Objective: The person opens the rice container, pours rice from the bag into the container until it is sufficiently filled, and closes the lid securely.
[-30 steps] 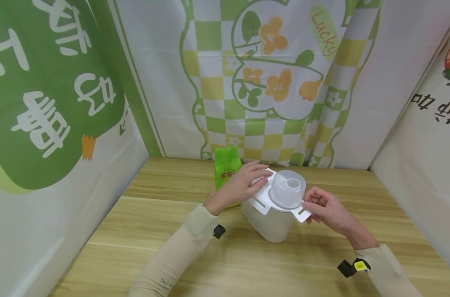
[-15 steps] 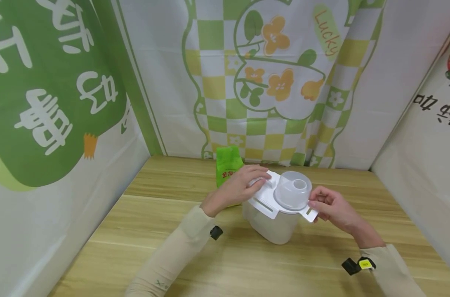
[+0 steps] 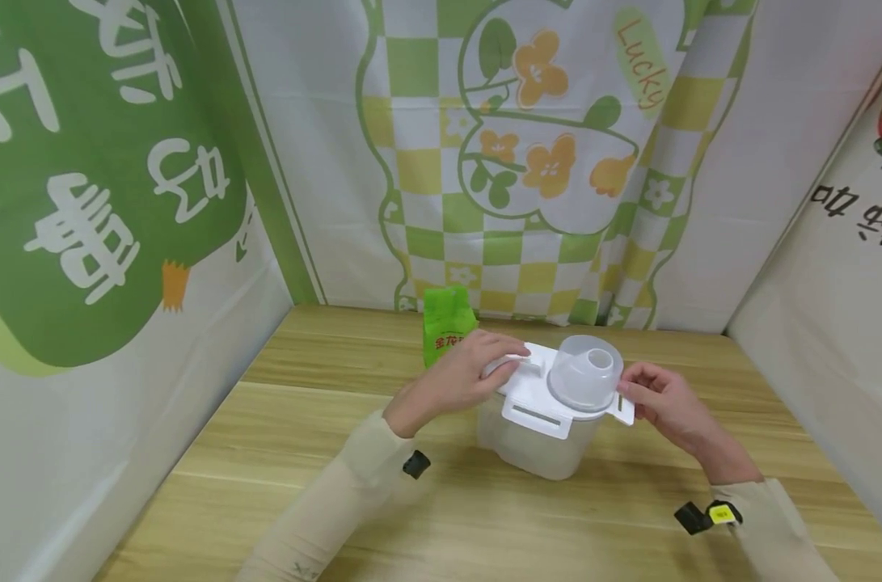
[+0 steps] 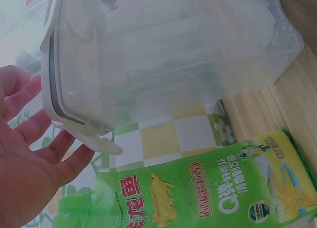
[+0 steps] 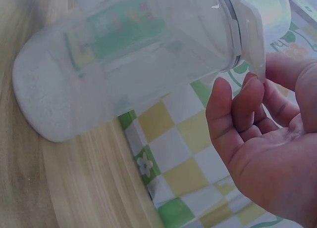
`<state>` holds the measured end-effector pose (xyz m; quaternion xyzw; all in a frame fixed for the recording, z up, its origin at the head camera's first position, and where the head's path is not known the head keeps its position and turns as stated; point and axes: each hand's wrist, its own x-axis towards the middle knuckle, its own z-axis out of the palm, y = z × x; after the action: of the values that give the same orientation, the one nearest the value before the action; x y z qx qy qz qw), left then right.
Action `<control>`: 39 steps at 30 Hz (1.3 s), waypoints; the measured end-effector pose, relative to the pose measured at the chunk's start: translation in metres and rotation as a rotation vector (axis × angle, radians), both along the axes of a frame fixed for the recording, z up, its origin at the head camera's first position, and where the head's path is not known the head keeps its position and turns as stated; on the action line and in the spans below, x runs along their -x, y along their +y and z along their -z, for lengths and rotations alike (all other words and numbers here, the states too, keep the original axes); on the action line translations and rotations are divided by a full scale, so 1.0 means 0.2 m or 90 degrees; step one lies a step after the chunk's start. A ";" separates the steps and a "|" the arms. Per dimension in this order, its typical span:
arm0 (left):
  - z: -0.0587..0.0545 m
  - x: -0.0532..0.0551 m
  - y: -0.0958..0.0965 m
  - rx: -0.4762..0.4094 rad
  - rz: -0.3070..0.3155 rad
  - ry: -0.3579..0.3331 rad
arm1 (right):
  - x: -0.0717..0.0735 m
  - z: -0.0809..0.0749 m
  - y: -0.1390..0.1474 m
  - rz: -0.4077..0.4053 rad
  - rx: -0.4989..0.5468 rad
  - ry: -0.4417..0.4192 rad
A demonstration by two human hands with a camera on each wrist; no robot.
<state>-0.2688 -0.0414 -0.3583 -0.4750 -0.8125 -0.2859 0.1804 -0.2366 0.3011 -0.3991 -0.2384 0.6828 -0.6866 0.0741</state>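
A translucent plastic food storage container [image 3: 531, 453] stands upright on the table, its white lid [image 3: 531, 390] topped by a clear measuring cup [image 3: 582, 384]. My left hand [image 3: 470, 373] spans the lid's left end and holds it, thumb on the near side, fingers across the top. In the left wrist view its fingertips reach a flared latch [image 4: 101, 143]. My right hand [image 3: 666, 408] pinches the right-hand latch [image 3: 623, 409] between thumb and fingers; the right wrist view shows this latch [image 5: 252, 40] sticking out. A slotted front latch [image 3: 535, 418] also sticks out. Whitish contents lie at the container's bottom.
A green bag [image 3: 446, 323] printed with a golden fish stands behind the left hand, close to the container. The wooden table [image 3: 339, 453] ends at a patterned curtain [image 3: 495, 259] behind. Fabric walls rise left and right.
The container has turned so its front latch faces more toward me, and its lid and cup have shifted right. The right hand has moved right with its latch; the left hand stays on the lid.
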 end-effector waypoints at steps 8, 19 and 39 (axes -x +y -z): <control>0.02 0.00 -0.02 -0.018 -0.010 -0.060 | 0.01 -0.03 -0.01 0.025 -0.007 -0.007; 0.11 0.02 -0.11 -0.045 -0.045 -0.309 | 0.01 -0.11 -0.01 0.023 -0.086 0.061; 0.36 0.09 -0.10 -0.156 0.091 -0.552 | -0.07 -0.28 -0.17 0.175 -0.238 0.204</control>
<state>-0.2877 -0.0619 -0.4304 -0.3414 -0.7380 -0.5645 -0.1419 -0.2216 0.2670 -0.3432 -0.2317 0.8265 -0.5058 -0.0860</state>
